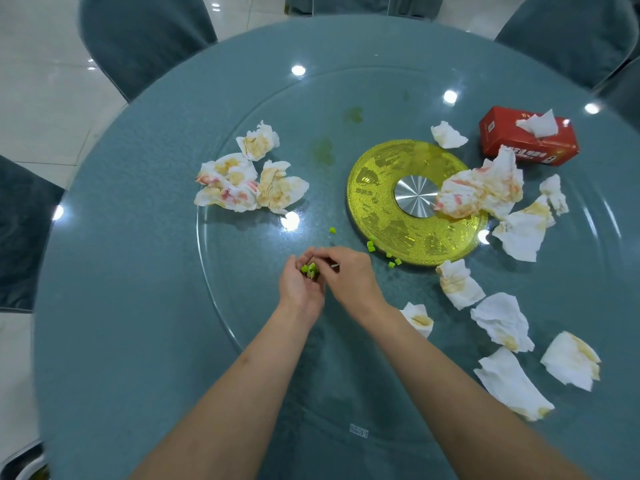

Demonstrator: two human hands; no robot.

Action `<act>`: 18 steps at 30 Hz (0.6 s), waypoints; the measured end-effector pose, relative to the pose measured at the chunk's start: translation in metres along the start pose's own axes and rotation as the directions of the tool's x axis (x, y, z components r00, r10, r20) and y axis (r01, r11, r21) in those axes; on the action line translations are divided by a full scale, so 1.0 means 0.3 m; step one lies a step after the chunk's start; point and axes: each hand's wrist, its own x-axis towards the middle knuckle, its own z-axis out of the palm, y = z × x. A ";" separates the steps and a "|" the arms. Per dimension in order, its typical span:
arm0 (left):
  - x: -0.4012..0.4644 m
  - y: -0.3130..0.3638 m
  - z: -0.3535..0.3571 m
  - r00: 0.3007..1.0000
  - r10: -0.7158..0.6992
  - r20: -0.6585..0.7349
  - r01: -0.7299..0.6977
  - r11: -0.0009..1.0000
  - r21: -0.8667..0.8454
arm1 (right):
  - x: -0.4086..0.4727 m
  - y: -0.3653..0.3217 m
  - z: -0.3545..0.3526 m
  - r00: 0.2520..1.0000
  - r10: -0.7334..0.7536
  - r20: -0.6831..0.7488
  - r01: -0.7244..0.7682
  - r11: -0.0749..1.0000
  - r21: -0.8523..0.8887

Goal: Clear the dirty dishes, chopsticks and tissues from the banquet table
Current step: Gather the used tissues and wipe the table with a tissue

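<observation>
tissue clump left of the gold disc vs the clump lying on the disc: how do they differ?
The left clump lies wholly on the glass turntable, apart from the gold disc; the right clump overlaps the disc's edge and part of its silver hub. The left clump sits alone with its few pieces; the right clump lies next to the red tissue box and more scattered tissues. Both are crumpled white tissue with red and yellow-brown stains.

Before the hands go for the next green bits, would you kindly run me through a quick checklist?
1. Left hand cupped, holding green bits: ok.
2. Right hand free to pick: cannot tell, fingertips hidden at the left palm.
3. Loose bits near the gold disc in plain sight: ok.
4. Table cleared of tissues: not ok, many remain.
5. Dishes and chopsticks gone: ok, none in view.
</observation>
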 end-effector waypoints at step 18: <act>0.004 -0.009 -0.033 0.997 0.055 0.046 -0.050 0.994 -0.094 | 0.230 0.125 0.050 0.994 0.104 -0.021 -0.105 0.944 -0.312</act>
